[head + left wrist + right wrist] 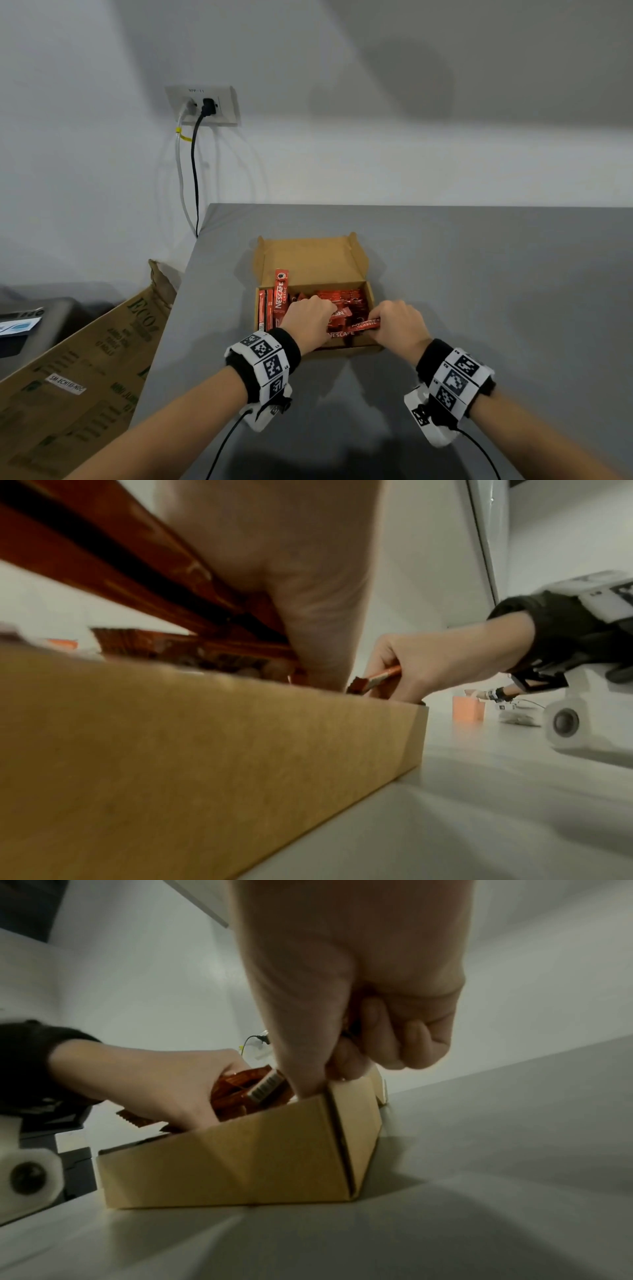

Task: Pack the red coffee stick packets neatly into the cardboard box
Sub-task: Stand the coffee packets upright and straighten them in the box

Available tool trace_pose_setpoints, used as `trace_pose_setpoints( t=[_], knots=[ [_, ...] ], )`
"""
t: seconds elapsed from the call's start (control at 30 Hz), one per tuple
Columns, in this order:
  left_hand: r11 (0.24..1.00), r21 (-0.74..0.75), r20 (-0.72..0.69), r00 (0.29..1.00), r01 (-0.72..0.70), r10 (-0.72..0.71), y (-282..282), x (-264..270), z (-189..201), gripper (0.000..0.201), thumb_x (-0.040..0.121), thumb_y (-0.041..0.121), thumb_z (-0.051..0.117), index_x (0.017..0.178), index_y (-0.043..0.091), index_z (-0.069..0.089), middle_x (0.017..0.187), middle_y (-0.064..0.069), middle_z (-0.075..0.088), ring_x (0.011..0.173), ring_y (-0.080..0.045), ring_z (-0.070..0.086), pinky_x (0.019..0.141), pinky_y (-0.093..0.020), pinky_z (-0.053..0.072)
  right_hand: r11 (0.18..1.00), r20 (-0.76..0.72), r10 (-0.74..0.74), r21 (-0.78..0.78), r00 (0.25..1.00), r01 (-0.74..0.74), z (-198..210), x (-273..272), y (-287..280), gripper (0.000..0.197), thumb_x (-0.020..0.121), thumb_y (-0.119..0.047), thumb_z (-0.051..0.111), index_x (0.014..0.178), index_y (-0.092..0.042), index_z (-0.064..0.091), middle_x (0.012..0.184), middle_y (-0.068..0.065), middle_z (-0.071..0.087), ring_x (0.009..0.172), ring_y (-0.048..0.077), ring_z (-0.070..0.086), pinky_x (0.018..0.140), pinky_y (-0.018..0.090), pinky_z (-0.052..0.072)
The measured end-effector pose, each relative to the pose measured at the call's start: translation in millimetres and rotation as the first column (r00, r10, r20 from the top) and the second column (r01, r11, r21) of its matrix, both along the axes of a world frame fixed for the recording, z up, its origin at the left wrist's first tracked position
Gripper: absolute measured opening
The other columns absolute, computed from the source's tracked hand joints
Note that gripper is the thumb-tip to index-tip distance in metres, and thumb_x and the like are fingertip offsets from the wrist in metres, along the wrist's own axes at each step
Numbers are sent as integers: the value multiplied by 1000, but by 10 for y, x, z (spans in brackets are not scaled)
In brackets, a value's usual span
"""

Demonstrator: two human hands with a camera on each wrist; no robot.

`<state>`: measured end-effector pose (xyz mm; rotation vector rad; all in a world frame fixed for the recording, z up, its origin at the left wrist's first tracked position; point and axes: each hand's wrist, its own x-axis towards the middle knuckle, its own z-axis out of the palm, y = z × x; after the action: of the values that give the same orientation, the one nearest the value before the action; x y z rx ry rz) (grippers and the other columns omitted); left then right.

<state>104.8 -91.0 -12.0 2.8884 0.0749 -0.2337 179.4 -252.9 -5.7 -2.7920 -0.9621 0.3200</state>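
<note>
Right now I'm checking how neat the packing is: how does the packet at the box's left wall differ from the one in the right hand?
The left packet runs front to back along the wall, its far end poking above the box rim; the held packet lies crosswise near the front. No hand touches the left packet; the right hand pinches the held one. Both are red sticks with white lettering.
</note>
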Motion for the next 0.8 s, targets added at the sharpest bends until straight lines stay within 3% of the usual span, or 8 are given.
trace_pose_setpoints(
  t=[0.13, 0.3, 0.47, 0.8],
  knots=[
    [998, -31, 41, 998, -54, 55, -20, 10, -23, 12, 90, 15, 53, 99, 10, 60, 101, -8, 65, 91, -29, 63, 76, -39, 52, 999, 63, 35, -26, 997, -34, 11, -12, 45, 21, 82, -36, 62, 96, -21, 67, 100, -2, 66, 96, 23, 62, 74, 30, 45],
    [997, -10, 60, 995, -80, 80, -14, 15, -25, 20, 86, 16, 63, 103, 10, 55, 106, -9, 62, 96, -30, 62, 77, -38, 51, 999, 62, 34, -19, 997, -33, 3, -3, 104, 22, 83, -33, 64, 101, -20, 63, 105, -1, 65, 101, 23, 60, 78, 31, 45],
    [996, -63, 56, 996, -62, 66, 18, 3, -7, 11, 87, 7, 56, 98, 8, 59, 103, -10, 65, 93, -31, 63, 77, -40, 52, 1000, 45, 18, -6, 999, -17, -11, -6, 112, 17, 83, -29, 63, 97, -19, 61, 101, 0, 66, 99, 24, 61, 77, 30, 45],
    [994, -106, 92, 995, -18, 27, 47, -24, -18, 15, 86, 20, 62, 98, 11, 61, 101, -6, 65, 90, -26, 64, 78, -39, 53, 999, 26, 36, 21, 999, -37, 50, -20, 83, 20, 82, -32, 63, 94, -19, 56, 100, 1, 66, 95, 24, 62, 74, 30, 45]
  ],
)
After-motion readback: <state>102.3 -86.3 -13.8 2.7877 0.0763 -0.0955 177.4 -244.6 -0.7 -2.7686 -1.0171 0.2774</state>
